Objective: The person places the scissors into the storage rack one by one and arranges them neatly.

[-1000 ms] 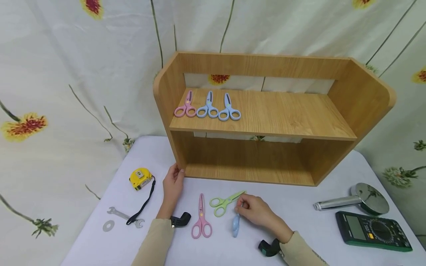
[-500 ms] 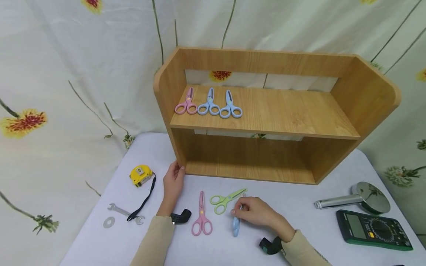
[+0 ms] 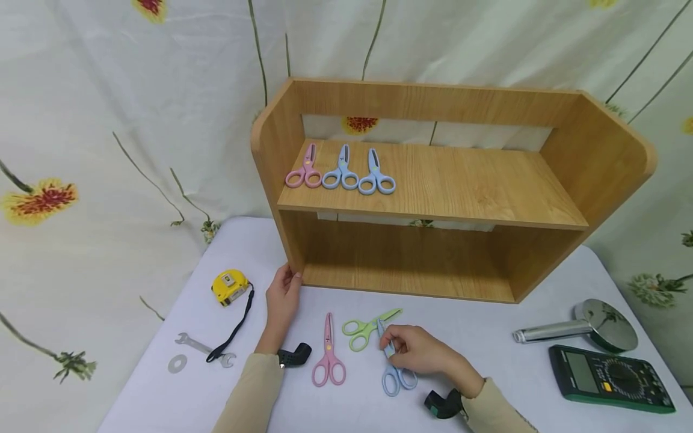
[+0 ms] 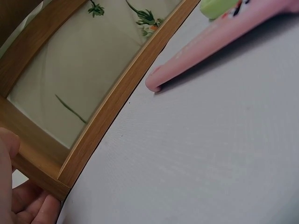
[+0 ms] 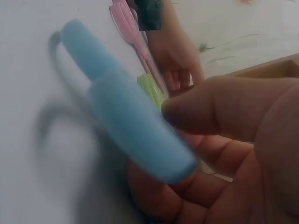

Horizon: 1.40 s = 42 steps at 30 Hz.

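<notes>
My right hand [image 3: 421, 350] pinches a pair of light blue scissors [image 3: 392, 367] between thumb and fingers, blades away from me and handle loops towards me. In the right wrist view the scissors [image 5: 135, 123] appear edge-on over the white cloth, casting a shadow. My left hand [image 3: 283, 300] grips the lower left corner of a wooden shelf [image 3: 465, 186], thumb on one side of the panel and fingers on the other. Between the hands lie pink scissors [image 3: 328, 352] and green scissors [image 3: 370, 327]; the green pair is close to the blue blades.
On the upper board sit pink scissors [image 3: 309, 167] and two blue pairs, one blue pair [image 3: 343, 171] beside the other [image 3: 375, 176]. At left lie a tape measure [image 3: 230, 287], a wrench [image 3: 203, 347] and a washer [image 3: 177, 363]. At right are a shower head [image 3: 603, 325] and a multimeter [image 3: 612, 377].
My right hand has turned the blue scissors from edge-on, so both handle loops now show in the head view. My left hand stays at the shelf corner.
</notes>
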Available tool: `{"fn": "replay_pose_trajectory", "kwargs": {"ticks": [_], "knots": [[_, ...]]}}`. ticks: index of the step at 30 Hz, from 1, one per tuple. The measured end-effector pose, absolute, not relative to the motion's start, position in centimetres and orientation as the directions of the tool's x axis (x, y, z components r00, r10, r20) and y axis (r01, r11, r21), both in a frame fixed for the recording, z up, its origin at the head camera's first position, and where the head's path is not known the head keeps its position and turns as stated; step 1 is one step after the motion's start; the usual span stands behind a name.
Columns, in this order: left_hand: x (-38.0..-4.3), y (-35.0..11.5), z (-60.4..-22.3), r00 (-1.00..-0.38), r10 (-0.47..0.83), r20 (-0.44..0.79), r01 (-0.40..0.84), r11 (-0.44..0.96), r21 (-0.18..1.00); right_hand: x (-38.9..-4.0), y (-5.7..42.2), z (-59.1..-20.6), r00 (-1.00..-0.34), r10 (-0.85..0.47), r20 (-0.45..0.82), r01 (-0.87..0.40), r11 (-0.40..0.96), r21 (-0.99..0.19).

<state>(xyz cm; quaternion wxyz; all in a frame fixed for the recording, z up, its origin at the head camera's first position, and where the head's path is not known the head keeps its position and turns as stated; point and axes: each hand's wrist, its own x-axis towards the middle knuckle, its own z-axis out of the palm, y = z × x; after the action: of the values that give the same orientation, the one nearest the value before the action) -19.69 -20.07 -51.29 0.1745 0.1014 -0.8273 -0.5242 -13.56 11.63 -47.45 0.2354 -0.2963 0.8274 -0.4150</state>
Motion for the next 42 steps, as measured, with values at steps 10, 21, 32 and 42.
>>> {"fn": "replay_pose_trajectory", "kwargs": {"ticks": [10,21,32,42], "knots": [[-19.4,-20.0,-50.9,-0.931,-0.338,0.139,-0.011,0.405,0.914,-13.5,11.6,-47.8,-0.743,-0.659,-0.116,-0.284,0.467,-0.837],[-19.5,-19.9,-50.8,-0.933,-0.336,0.131,-0.017,0.404,0.915,-13.5,11.5,-48.3,-0.757,-0.645,-0.106,-0.276,0.462,-0.843],[-19.5,-20.0,-50.9,-0.936,-0.334,0.107,-0.032,0.386,0.922,-13.5,11.5,-48.4,-0.770,-0.632,-0.086,-0.288,0.464,-0.838],[-19.6,-20.1,-51.0,-0.937,-0.331,0.113,-0.025,0.388,0.921,-13.4,11.0,-48.6,-0.791,-0.606,-0.087,-0.305,0.514,-0.802]]}}
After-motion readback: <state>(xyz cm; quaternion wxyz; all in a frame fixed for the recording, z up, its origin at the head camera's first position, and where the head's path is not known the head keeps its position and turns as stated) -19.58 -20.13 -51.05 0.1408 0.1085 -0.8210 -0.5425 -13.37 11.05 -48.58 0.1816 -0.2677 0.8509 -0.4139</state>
